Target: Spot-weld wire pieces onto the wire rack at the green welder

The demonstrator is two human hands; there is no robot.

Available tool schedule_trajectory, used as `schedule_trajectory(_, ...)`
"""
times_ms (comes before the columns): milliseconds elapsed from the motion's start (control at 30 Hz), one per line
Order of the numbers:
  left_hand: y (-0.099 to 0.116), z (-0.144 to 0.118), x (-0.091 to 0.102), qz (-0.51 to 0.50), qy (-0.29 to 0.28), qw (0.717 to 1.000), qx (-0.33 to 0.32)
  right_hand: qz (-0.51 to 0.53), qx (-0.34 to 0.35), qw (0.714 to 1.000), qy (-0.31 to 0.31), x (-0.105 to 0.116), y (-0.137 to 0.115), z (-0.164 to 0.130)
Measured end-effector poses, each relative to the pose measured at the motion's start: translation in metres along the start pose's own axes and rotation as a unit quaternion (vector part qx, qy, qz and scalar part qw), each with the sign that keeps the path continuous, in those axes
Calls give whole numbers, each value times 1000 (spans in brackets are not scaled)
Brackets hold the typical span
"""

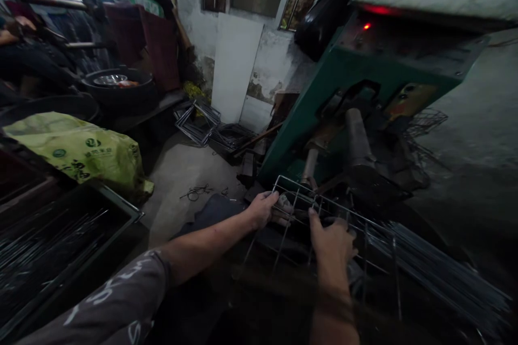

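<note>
— From the head view, what are the hands on?

— Both are on a wire grid [324,215], a frame of thin metal rods lying flat right in front of the green machine [324,81]. The left hand [263,208] is clenched round the grid's near-left corner rod, fingers wrapped over it. The right hand [334,242] rests on the grid a little further from that corner, thumb up against a cross rod, fingers curled down over the wires; it grips the grid too, as far as I can see.

— And the machine itself?

— A red lamp [367,26] glows on its top. A thick grey cylinder [358,140] slopes down from its front toward the grid, just behind it.

— What else lies round the machine?

— To its right, beside the grid, a long bundle of straight steel rods [437,269]. To its left, on the floor, a small heap of bent wire frames [202,124] against the wall. Further left, a yellow-green sack [81,151], and below that a dark tray [60,248] holding more rods. It is dim in here, and the near edge of the grid is blurred.
</note>
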State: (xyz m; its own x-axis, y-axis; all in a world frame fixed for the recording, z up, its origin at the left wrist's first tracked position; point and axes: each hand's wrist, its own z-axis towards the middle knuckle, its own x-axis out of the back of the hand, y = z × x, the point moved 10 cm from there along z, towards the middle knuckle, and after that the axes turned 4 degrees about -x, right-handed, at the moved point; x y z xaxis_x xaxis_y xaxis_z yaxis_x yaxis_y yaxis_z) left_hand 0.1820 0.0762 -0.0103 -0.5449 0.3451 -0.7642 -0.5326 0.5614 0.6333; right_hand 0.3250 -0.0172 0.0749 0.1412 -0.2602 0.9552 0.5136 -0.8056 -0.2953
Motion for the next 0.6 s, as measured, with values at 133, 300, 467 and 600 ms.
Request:
schedule_trajectory(133,0,4,1,-9,4,1000,12,-2,15,1000,-12,-8,-7,2)
schedule_trajectory(300,5,-11,8,12,18,997,69,-11,24,1000,-12,10,-1,-20)
schedule_trajectory(467,-5,-38,9,59,-48,982,174,82,58,992,76,68,120,-30)
schedule_trajectory(600,-10,-40,19,101,-26,977,185,-83,-171,975,118,104,312,-62)
